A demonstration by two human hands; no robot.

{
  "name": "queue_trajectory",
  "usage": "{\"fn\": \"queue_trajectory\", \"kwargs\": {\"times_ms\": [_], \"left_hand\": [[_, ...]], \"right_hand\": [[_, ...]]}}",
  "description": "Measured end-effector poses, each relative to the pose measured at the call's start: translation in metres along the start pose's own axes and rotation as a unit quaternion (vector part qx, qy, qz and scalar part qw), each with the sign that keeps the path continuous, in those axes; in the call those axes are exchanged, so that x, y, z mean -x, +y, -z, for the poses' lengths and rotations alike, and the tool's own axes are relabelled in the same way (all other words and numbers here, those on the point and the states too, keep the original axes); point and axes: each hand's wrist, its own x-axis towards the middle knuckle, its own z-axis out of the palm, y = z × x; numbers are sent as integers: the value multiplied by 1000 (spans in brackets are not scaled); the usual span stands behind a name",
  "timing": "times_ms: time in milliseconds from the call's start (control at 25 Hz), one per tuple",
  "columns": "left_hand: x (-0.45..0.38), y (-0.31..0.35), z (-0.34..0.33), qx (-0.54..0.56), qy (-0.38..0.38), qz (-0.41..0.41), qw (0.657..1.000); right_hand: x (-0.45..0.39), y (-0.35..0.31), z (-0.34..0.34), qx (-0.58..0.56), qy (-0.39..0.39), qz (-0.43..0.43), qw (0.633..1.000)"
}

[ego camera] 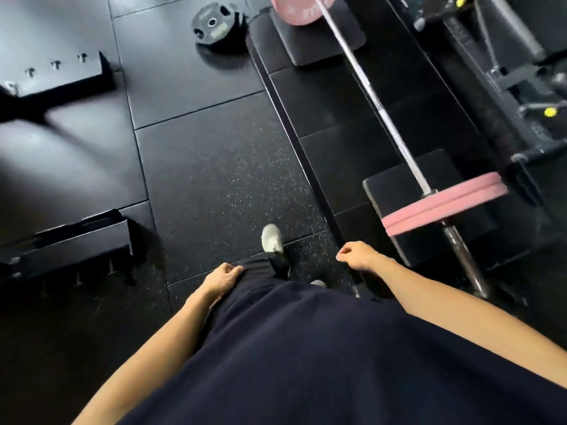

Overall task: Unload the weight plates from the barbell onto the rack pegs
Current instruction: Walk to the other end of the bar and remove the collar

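Note:
A steel barbell point(371, 99) lies across two black blocks at the right. Two pink plates point(445, 204) sit side by side on its near sleeve, and a pink plate point(294, 10) is on its far end at the top edge. My right hand point(357, 256) hangs loosely curled and holds nothing, a short way left of the near sleeve end point(466, 265). My left hand point(224, 276) rests loosely curled against my dark clothing and holds nothing. No rack pegs are plainly visible.
A black plate stack point(216, 26) lies on the rubber floor at top centre. Black steel frame feet point(67, 240) with bolts stand at the left. A machine with yellow knobs point(549, 111) is at the right. My shoe point(271, 237) is on the speckled mat.

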Motion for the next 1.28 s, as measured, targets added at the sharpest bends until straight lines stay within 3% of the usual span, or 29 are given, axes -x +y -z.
{"fn": "queue_trajectory", "kwargs": {"times_ms": [200, 320, 600, 920, 1200, 1280], "left_hand": [[-80, 49, 68, -14, -75, -7, 997], [-136, 75, 148, -12, -59, -4, 998], [-239, 125, 311, 121, 3, 48, 991], [-345, 198, 434, 128, -67, 98, 985], [-432, 258, 600, 165, 66, 94, 979], [-455, 266, 629, 191, 73, 95, 974]], "right_hand": [[-91, -87, 63, 48, -41, 14, 998], [-144, -152, 106, 85, -42, 14, 995], [-248, -327, 209, 83, -13, 67, 994], [-394, -495, 289, 133, -75, 67, 986], [-497, -689, 383, 219, -95, 122, 963], [-522, -735, 396, 218, -101, 129, 962]]}}
